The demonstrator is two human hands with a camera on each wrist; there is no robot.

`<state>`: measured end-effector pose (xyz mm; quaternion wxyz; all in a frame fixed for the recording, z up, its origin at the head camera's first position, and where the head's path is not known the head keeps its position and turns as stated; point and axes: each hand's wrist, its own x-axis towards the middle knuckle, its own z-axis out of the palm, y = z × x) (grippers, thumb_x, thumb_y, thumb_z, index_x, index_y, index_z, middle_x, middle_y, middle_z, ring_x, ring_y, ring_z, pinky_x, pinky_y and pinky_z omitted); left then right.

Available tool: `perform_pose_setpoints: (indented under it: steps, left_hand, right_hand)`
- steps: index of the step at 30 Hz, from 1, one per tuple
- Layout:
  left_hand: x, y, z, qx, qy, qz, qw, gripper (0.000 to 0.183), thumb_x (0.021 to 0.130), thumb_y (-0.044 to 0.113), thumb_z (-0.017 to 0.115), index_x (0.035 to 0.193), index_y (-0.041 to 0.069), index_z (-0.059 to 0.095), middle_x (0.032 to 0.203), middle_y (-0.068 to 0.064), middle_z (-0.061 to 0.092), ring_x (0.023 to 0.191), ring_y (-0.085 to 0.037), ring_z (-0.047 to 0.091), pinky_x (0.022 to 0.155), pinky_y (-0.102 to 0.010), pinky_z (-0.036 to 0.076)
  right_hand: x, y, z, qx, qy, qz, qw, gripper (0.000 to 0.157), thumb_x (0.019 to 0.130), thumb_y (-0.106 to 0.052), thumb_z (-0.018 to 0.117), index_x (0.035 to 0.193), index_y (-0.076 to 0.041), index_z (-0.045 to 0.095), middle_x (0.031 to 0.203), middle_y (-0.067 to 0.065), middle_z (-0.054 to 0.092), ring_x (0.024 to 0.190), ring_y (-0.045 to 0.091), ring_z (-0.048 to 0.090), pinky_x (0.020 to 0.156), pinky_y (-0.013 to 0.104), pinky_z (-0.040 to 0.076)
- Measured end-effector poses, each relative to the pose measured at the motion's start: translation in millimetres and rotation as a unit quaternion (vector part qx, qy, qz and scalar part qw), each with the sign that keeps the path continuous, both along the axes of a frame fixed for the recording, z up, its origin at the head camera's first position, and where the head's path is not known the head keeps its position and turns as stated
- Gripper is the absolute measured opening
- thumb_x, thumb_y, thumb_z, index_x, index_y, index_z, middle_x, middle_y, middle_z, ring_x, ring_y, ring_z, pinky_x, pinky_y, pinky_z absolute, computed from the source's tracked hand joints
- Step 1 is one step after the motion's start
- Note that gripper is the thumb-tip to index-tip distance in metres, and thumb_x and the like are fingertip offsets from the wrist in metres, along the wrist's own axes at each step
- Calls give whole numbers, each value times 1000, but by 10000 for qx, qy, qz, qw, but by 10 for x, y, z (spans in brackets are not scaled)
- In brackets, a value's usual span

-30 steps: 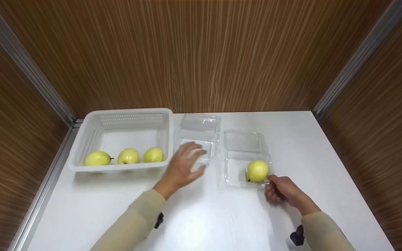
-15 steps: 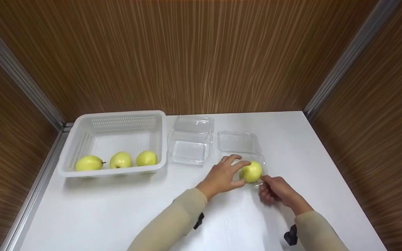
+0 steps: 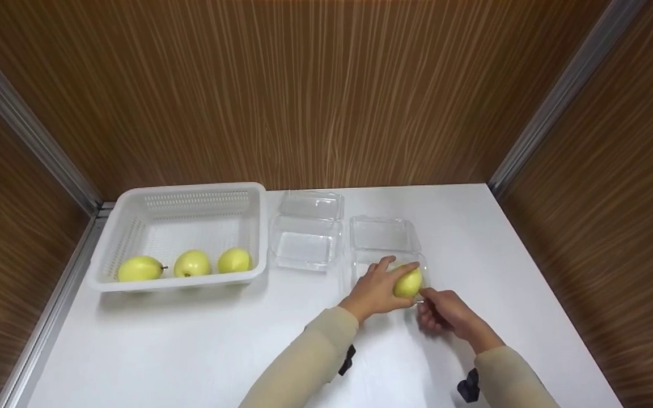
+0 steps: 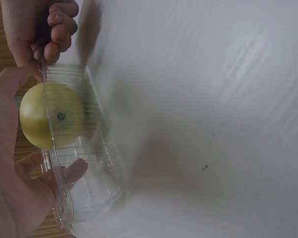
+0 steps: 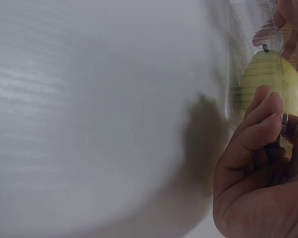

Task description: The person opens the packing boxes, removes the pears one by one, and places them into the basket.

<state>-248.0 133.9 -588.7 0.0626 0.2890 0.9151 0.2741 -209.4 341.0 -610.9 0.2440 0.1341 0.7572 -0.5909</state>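
My left hand [image 3: 376, 290] curls round a yellow-green pear [image 3: 408, 283], with the thumb at its near side and fingers over its far side. The pear sits in the base of a clear plastic clamshell box [image 4: 102, 183] whose lid [image 3: 386, 233] lies folded back. In the left wrist view, some left fingers [image 4: 75, 171] show through the box's wall. My right hand [image 3: 445, 314] pinches the near right rim of this box between thumb and curled fingers. Through the plastic in the right wrist view, the pear's dark stem shows.
A white basket [image 3: 263, 226] at the left holds three more pears [image 3: 192, 263] along its near side. Between it and the worked box lies a second clear clamshell [image 3: 306, 248], lid folded back. Wood-grain panels [image 3: 304, 90] enclose the white table [image 3: 190, 351] at the back and sides.
My left hand has moved right from over the second clamshell to the pear and now curls round it. My right hand has kept its pinch on the box rim. The head view has shifted slightly.
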Motion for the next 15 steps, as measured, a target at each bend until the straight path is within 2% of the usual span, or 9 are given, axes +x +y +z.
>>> perform_pose_setpoints:
  steps: [9,15]
  left_hand:
    - [-12,13,-29,358,-328,225,9986,76,80,52,76,148,43,44,150,-8,43,121,-29,54,91,-40,51]
    - [-16,41,-25,429,-548,205,9974,83,77,49,79,150,44,40,150,-7,43,122,-27,54,90,-37,50]
  right_hand:
    - [-13,-10,-18,-43,-44,16,10000,48,103,-37,42,71,-7,63,60,-1,60,51,9,52,47,22,41]
    - [-7,-6,-9,-80,-64,41,9999,47,103,-37,43,72,-7,64,60,-1,60,51,10,52,48,22,42]
